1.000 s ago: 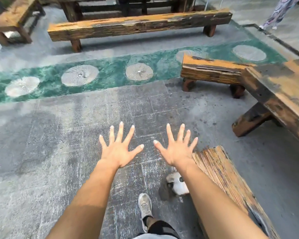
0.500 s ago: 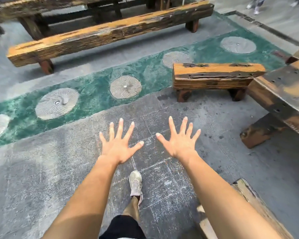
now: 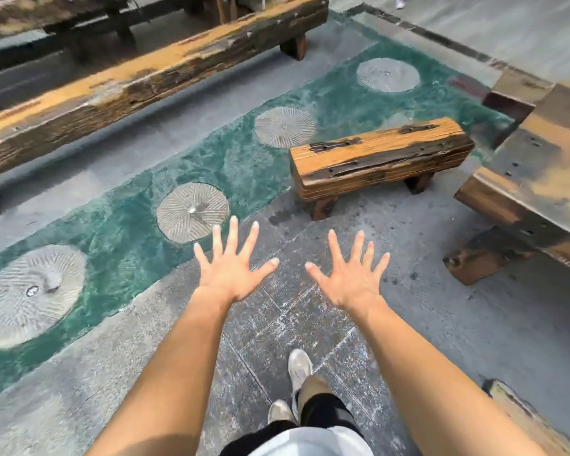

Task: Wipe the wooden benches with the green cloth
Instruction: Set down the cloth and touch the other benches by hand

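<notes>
My left hand [image 3: 232, 268] and my right hand [image 3: 351, 274] are stretched out in front of me, palms down, fingers spread wide, holding nothing. They hover over the grey paved floor. A short wooden bench [image 3: 380, 156] stands just beyond my right hand. A long wooden bench [image 3: 139, 77] runs across the back left. A large wooden table or bench [image 3: 540, 179] fills the right edge. No green cloth is in view.
A green floor strip [image 3: 250, 166] with round stone discs [image 3: 191, 212] crosses the floor between the benches. Another wooden bench end [image 3: 520, 416] shows at the bottom right. My feet [image 3: 298, 366] are on the grey paving below my arms.
I have walked forward and turned left: the short bench and green strip are closer, the bench by my right arm has slid to the bottom right. Both hands stay spread and empty.
</notes>
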`<act>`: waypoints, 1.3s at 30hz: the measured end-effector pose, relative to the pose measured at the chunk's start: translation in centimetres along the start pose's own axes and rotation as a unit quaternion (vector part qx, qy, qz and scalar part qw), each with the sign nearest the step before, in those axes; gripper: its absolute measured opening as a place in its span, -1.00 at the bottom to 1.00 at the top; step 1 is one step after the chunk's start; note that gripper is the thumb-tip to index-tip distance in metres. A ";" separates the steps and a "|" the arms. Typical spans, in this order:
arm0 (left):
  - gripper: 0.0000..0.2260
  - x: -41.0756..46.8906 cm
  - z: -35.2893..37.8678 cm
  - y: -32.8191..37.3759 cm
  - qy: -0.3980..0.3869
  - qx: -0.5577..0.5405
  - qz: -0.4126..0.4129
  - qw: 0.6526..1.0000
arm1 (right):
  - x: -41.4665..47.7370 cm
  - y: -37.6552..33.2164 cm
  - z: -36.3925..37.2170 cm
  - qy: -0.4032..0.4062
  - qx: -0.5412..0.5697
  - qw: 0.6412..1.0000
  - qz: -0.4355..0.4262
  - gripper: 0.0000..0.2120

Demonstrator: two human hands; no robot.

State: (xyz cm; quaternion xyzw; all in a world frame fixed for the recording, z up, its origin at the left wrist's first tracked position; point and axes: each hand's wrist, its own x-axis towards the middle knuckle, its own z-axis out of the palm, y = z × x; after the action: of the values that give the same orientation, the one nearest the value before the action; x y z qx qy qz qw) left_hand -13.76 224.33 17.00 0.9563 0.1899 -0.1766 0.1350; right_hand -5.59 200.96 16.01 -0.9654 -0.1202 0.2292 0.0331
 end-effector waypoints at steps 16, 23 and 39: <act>-0.19 38.5 -15.3 0.2 -0.010 0.081 0.081 0.993 | 36.0 -8.9 -11.5 -0.021 0.074 0.995 0.071 -0.13; -0.06 52.9 -20.0 5.4 -0.045 0.161 0.187 0.968 | 46.2 -8.7 -16.6 -0.027 0.122 0.984 0.125 -0.18; 0.01 91.7 -8.9 28.4 -0.201 0.443 0.582 0.651 | 74.1 -5.4 -7.6 -0.028 0.446 0.719 0.532 -0.19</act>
State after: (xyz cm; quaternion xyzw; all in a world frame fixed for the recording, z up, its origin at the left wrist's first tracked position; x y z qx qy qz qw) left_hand 79.81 230.83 -5.23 0.7577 -0.5387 -0.3129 -0.1945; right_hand 60.79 224.47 -8.79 -0.7368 0.5285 0.2634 0.3294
